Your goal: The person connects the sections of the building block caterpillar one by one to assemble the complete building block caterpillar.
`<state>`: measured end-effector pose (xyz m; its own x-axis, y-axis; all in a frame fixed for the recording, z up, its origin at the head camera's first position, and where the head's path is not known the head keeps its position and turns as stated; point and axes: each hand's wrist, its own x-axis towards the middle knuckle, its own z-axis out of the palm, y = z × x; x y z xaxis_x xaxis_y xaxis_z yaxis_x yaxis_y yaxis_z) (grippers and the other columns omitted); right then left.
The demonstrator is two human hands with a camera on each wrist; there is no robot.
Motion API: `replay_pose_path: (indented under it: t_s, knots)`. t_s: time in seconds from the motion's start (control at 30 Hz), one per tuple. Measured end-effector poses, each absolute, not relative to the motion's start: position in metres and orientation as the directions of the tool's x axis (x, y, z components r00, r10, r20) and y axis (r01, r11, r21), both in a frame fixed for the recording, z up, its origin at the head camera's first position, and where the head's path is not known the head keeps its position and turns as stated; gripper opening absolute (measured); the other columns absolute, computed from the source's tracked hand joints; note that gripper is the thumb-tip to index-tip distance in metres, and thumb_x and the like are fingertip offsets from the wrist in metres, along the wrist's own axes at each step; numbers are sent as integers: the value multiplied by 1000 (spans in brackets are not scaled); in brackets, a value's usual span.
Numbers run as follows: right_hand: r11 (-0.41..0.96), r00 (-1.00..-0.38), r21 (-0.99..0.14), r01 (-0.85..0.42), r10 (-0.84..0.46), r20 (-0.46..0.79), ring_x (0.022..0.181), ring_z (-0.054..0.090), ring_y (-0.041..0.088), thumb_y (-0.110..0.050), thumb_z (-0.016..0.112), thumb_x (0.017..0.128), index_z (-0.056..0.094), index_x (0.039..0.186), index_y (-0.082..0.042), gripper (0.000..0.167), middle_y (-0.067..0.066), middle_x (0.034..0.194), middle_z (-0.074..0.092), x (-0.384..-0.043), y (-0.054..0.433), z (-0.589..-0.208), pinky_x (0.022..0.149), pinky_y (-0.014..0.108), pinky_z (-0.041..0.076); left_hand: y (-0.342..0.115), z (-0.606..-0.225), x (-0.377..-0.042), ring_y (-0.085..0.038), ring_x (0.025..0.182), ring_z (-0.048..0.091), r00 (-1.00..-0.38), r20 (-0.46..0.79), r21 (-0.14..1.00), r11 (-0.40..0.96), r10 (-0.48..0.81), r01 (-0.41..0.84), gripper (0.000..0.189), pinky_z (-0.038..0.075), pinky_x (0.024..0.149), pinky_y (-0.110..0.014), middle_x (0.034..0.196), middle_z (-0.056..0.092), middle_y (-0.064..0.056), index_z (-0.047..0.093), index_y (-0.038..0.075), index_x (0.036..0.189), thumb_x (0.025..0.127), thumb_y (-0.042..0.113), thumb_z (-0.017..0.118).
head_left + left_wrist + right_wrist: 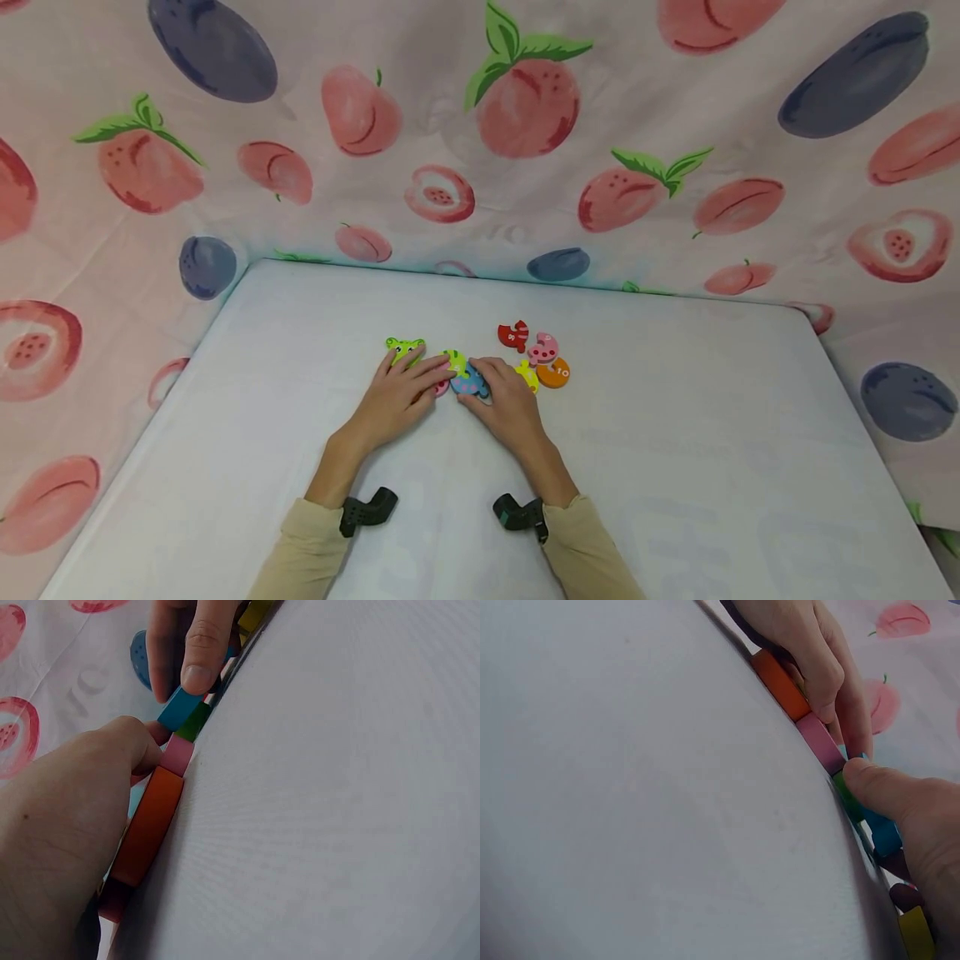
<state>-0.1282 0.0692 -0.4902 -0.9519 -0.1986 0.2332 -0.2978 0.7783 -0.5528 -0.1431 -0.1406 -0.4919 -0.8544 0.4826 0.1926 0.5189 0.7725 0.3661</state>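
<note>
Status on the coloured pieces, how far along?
Partway, seemingly. Looks done: an orange-sided piece, pink piece and green piece lined up at the left hand. In hand: the blue piece, pinched by the right hand. Remaining: red piece, second pink piece, yellow piece and orange piece, grouped on the right, apparently unjoined.

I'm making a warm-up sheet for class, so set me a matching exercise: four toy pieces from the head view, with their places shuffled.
1. Blue piece
2. Red striped piece
3. Green piece with eyes
4. Orange piece

A. Farthest left of the visible pieces
B. Farthest right of the visible pieces
C. Under the right hand's fingers
D. Farthest from the person

Pairs: 1-C, 2-D, 3-A, 4-B
</note>
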Motion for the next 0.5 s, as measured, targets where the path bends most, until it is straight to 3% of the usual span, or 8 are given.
replay_pose_path:
  t_s: [0.23,0.5]
  knots:
    - [790,-945,-528,-310,-194,264,110,62,22,-39,77,81,61,129,-14,56,5,123,64,-128,68,-492,95,36,53,-140,-491,-143,-26,148,29,-862,162,369,781,480,504,41,8,122,-56,149,47,7,55,28,138,98,27,47]
    - [802,-946,-514,-304,-190,264,109,61,21,-41,76,82,61,129,-15,56,4,122,64,-129,67,-492,95,37,53,-139,-490,-142,-31,145,33,-848,200,344,775,491,530,39,13,120,-60,147,50,4,59,26,135,97,23,49]
